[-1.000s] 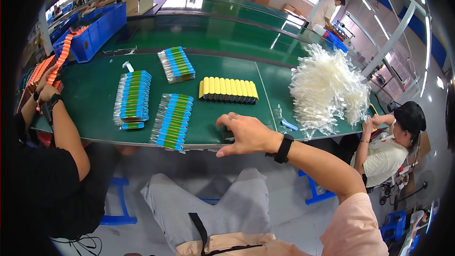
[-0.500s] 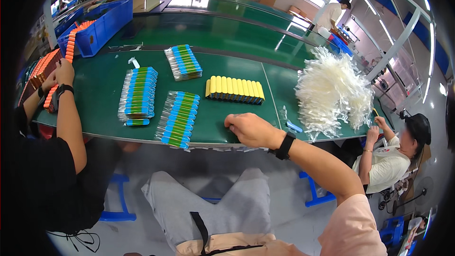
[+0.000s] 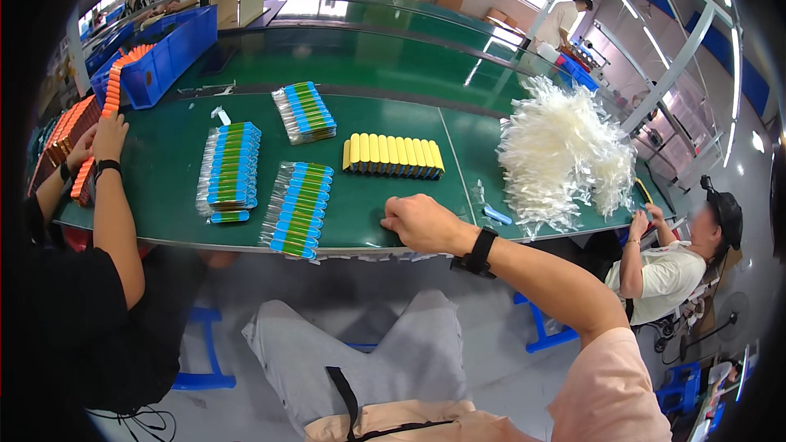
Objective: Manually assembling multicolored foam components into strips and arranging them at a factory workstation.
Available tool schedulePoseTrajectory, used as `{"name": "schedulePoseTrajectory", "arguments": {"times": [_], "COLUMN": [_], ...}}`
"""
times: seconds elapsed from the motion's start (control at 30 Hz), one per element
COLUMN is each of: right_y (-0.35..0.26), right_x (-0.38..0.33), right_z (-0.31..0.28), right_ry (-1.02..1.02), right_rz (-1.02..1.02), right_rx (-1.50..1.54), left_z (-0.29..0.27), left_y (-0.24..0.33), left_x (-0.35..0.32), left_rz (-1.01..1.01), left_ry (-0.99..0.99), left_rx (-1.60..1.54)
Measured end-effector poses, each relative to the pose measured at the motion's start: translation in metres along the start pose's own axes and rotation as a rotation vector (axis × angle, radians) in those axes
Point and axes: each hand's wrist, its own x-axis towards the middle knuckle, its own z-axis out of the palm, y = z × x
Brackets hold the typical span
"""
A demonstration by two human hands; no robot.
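My right hand [image 3: 422, 223] rests near the front edge of the green table, fingers curled in; whether anything is inside them is hidden. My left hand is out of view. Just beyond my right hand stands a row of yellow-topped pieces [image 3: 393, 150] with blue and dark sides. To its left lies a row of blue-and-green strips in clear sleeves [image 3: 300, 211]. Farther left is a thicker stack of the same strips [image 3: 232, 165], with one loose strip [image 3: 229, 217] in front. Another stack [image 3: 304, 112] lies farther back.
A large heap of clear plastic sleeves [image 3: 565, 151] covers the right side; a small blue piece [image 3: 497, 214] lies beside it. At left, a co-worker's hands [image 3: 109, 137] hold a chain of orange pieces [image 3: 112, 94] near a blue bin [image 3: 168, 61]. Another person [image 3: 671, 266] sits at right.
The whole view has shifted slightly, so the things on the table appear a little more to the left. My right hand stays curled at the table edge. The co-worker's hand moves along the orange chain.
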Motion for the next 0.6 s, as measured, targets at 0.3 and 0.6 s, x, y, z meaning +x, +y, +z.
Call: {"name": "schedulePoseTrajectory", "arguments": {"times": [0.3, 0.6], "right_y": [-0.008, 0.011], "right_x": [-0.012, -0.015], "right_z": [0.01, 0.034], "right_ry": [0.303, 0.545], "right_rz": [0.298, 0.447], "right_rx": [0.338, 0.73], "left_z": [0.005, 0.007], "left_y": [0.006, 0.012], "left_x": [-0.001, -0.002], "left_rz": [0.037, 0.069], "left_ry": [0.009, 0.016], "left_rx": [-0.019, -0.032]}}
